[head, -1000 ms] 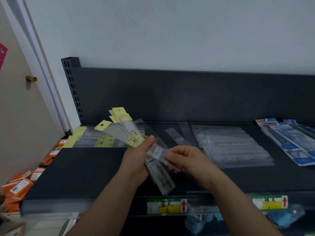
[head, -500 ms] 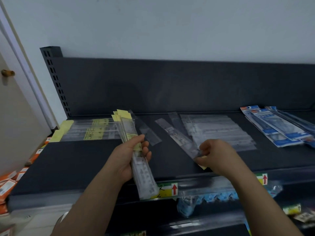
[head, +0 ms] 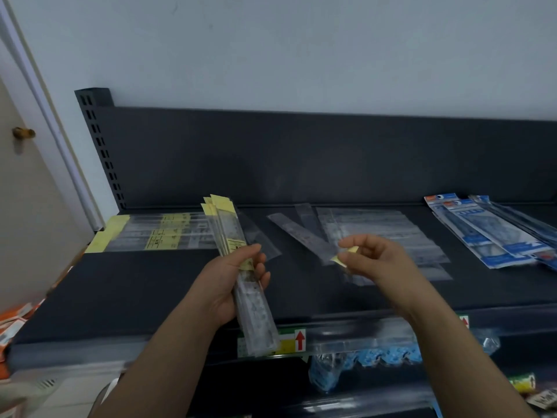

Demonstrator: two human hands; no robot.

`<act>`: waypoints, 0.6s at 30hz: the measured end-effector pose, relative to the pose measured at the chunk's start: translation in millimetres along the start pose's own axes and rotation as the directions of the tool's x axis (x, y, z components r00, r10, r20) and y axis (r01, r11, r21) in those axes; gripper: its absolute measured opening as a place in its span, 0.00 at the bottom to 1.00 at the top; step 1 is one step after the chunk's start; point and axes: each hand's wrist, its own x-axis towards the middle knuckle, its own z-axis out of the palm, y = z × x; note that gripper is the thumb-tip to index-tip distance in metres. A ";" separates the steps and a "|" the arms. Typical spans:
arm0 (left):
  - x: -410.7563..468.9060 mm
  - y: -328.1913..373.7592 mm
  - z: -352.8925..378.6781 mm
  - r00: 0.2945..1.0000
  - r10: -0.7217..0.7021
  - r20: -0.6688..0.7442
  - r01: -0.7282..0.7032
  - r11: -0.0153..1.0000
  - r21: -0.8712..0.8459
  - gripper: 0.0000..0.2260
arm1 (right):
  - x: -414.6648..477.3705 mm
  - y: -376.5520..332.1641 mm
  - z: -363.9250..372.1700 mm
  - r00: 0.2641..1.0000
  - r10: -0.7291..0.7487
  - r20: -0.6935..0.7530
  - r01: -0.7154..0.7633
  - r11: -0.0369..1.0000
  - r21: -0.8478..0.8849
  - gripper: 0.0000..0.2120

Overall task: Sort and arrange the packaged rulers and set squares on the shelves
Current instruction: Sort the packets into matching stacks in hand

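Shelf (head: 135, 291), sorting partly done.

Filed: row of yellow-tagged rulers (head: 156, 233) at ten o'clock; pile of clear rulers (head: 385, 233) at one o'clock; blue packs (head: 488, 236) at three o'clock.

In hand: left hand (head: 232, 282) grips a bundle of rulers (head: 257, 324), its lower end overhanging the front edge (head: 346, 342) at six o'clock. Right hand (head: 376, 260) pinches the yellow end of a single ruler (head: 301, 236) lying slantwise at twelve o'clock.

Outstanding, by estimate: the bundle, the single ruler and one loose sleeve (head: 259, 239) beside it.

Open room: bare shelf from seven to nine o'clock; back panel (head: 301, 158) closes the rear.

Brass doorknob (head: 23, 133), white wall (head: 301, 49) — orange packets (head: 12, 319)
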 end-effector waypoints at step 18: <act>5.1 -0.1 64.6 0.995 0.035 0.094 -0.039 0.998 0.045 0.08 | 49.4 -97.4 -71.7 0.950 -0.233 0.208 -0.052 0.540 0.840 0.07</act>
